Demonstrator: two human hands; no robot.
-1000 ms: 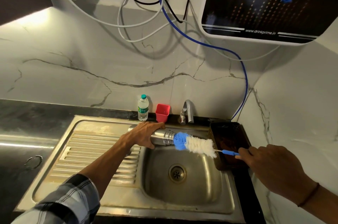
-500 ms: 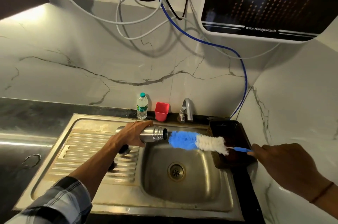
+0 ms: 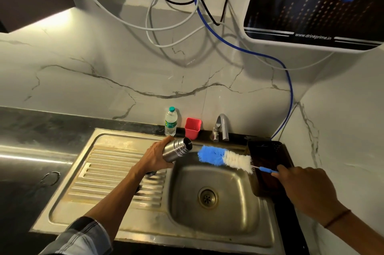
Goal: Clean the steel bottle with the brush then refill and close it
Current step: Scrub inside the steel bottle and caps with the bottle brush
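My left hand [image 3: 154, 156] grips the steel bottle [image 3: 177, 149] over the left rim of the sink basin [image 3: 232, 213]. The bottle is uncapped and tilted, its open mouth pointing up and to the right. My right hand [image 3: 303, 188] holds the thin blue handle of the bottle brush [image 3: 225, 158]. The brush has a blue bristle tip and a white bristle section. It hangs fully outside the bottle, its blue tip a short gap to the right of the mouth. A dark round object, partly hidden under my left wrist, lies on the ribbed drainboard [image 3: 116, 173].
A small plastic water bottle [image 3: 170, 122] and a red cup [image 3: 192, 128] stand behind the sink, beside the steel tap [image 3: 222, 126]. A dark tray [image 3: 268, 163] lies right of the basin. A water purifier [image 3: 311, 3] hangs above with cables and a blue hose.
The brush has been pulled out of the bottle to the right. My left hand has tipped the bottle's mouth upward and lifted it slightly.
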